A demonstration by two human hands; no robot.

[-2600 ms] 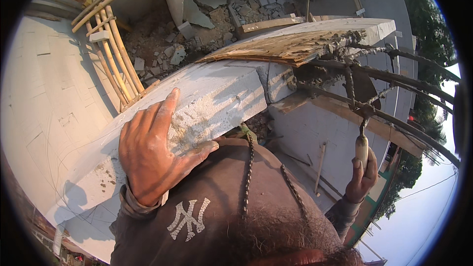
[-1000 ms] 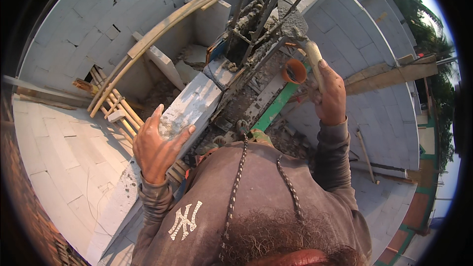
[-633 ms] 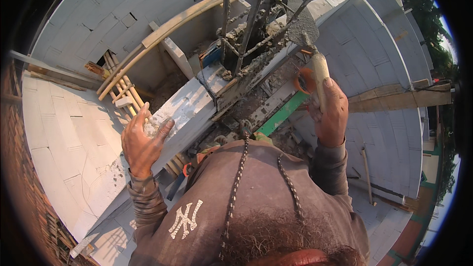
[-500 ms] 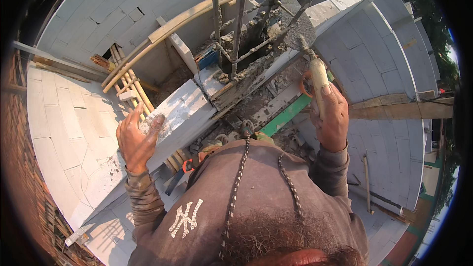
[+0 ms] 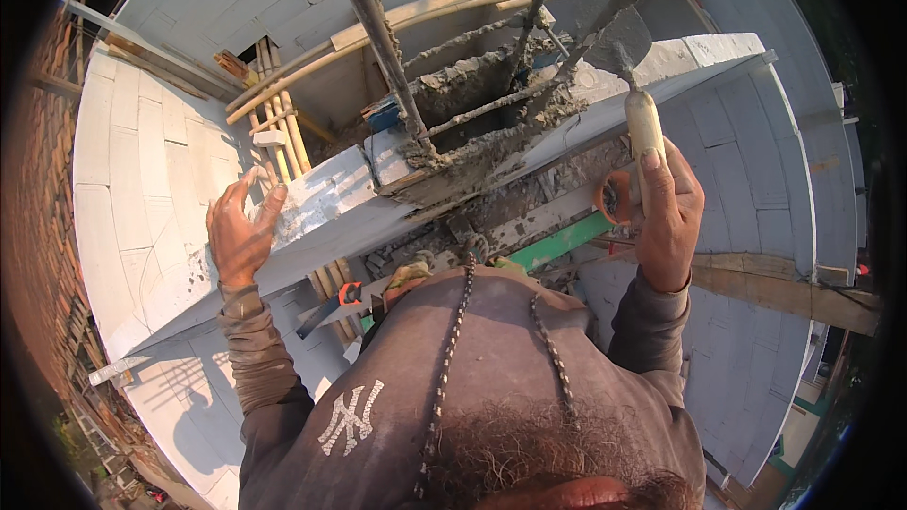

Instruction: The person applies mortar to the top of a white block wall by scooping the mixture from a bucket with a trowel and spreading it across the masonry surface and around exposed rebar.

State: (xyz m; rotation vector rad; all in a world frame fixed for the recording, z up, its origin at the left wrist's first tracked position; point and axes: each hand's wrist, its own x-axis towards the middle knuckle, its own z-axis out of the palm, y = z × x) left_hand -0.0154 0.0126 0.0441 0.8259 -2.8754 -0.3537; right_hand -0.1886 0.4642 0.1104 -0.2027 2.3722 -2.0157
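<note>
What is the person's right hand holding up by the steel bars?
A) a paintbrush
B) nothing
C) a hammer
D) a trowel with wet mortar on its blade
D: the right hand grips the pale handle of a trowel, whose grey, mortar-coated blade reaches the rebar.

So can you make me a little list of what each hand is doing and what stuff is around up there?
left hand: flat on the top of the white block wall, fingers spread
right hand: closed around the pale handle of a trowel, blade pointing up and away
trowel blade: grey with wet mortar
gap in the wall: filled with grey concrete
steel bars: rise out of the concrete, smeared with it
below: wooden poles, a green board
</note>
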